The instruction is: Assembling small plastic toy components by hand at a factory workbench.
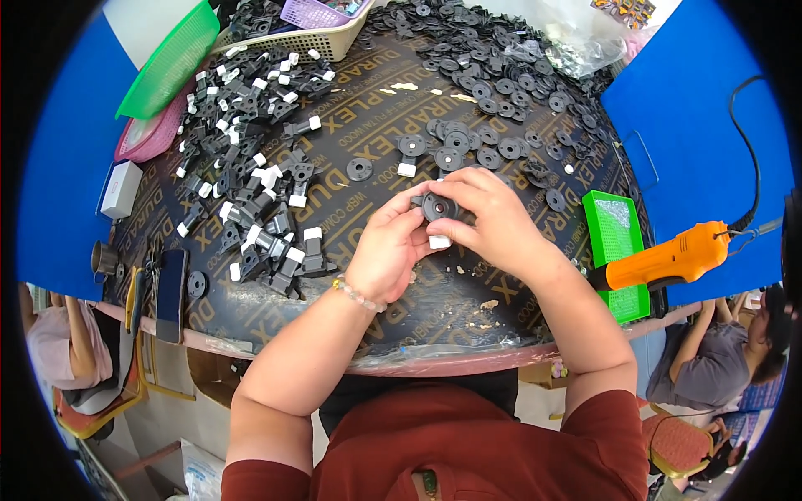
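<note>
Component (pixel 434 206), black, white-ended: one.
Held in fingers of left hand (pixel 386 249) and right hand (pixel 493 215); loose black disc (pixel 360 161) lying near.

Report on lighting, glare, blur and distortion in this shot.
Head view: strong fisheye, black corners, the table bowed along its near edge; head view: glare whitens the plastic bag; head view: left hand and right hand well lit, without obvious motion blur, though the black part's fine detail is too small to judge.

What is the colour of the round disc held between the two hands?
The disc is black, in the head view.
</note>
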`<state>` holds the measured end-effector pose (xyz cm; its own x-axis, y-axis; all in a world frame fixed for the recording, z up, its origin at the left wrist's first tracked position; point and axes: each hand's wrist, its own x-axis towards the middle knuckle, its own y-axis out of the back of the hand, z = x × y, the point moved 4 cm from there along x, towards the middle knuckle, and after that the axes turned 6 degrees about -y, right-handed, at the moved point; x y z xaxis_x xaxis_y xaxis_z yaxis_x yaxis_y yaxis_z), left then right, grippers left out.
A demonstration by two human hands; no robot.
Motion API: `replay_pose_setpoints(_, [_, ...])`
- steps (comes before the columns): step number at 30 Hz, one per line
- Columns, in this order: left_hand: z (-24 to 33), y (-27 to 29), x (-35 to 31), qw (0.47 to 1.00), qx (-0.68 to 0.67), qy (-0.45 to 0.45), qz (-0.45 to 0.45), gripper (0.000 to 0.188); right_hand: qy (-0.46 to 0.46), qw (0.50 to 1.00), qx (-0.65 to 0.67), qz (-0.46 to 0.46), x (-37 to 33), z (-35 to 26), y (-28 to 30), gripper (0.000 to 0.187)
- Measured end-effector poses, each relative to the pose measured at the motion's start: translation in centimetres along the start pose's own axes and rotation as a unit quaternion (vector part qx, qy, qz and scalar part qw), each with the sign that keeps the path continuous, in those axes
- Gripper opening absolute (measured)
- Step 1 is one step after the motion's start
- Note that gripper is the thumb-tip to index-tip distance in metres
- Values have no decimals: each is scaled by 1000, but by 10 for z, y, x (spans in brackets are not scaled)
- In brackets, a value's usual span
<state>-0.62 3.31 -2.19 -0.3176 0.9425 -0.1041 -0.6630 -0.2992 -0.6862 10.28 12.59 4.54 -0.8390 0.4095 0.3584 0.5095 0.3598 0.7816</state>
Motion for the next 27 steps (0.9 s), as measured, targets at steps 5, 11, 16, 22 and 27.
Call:
replay_pose_setpoints(5, [54, 6, 7, 637, 712, -296, 24, 54, -21, 999, -38, 13, 1, 21, -11, 46])
replay_pose_setpoints(11, [127, 54, 35, 281, 947, -128, 84, 34, -42, 988, -146, -9, -1, 31, -36, 40])
replay_pose_setpoints(16, [131, 86, 39, 318, 941, -113, 33, 35, -59, 990, -105, 68, -16, 21, 13, 26])
replay_pose_setpoints(22, [133, 69, 17, 484, 866, -120, -14, 30, -220, 966, -102, -86, -97, 36, 56, 9])
replay_pose_setpoints(27, [120, -6, 3, 622, 718, -314, 20, 33, -262, 939, -207, -77, -153, 39, 62, 9])
